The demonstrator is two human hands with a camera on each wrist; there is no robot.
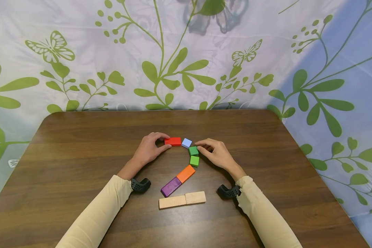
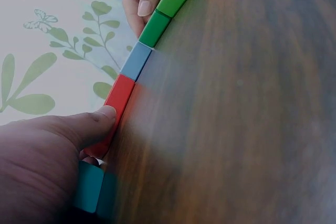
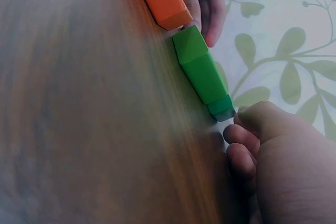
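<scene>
My left hand (image 1: 148, 148) pinches the left end of a red block (image 1: 173, 141), thumb on the near side and index finger on the far side. Beside the red block's right end lies a small light blue block (image 1: 186, 143). A dark green block (image 1: 193, 151) and a light green block (image 1: 194, 161) continue the curve toward me. The right hand (image 1: 216, 152) is at the curve's right side, fingers loosely bent, thumb tip right at the dark green block. Its index fingertip points toward the blue block. In the left wrist view, a teal block-like shape (image 2: 90, 186) shows below the left hand.
An orange block (image 1: 186, 174) and a purple block (image 1: 171, 186) lie end to end, slanting toward the near left. Nearer me, two plain wooden blocks (image 1: 172, 202) form a row. A patterned cloth (image 1: 179, 51) hangs behind the brown table (image 1: 90, 155).
</scene>
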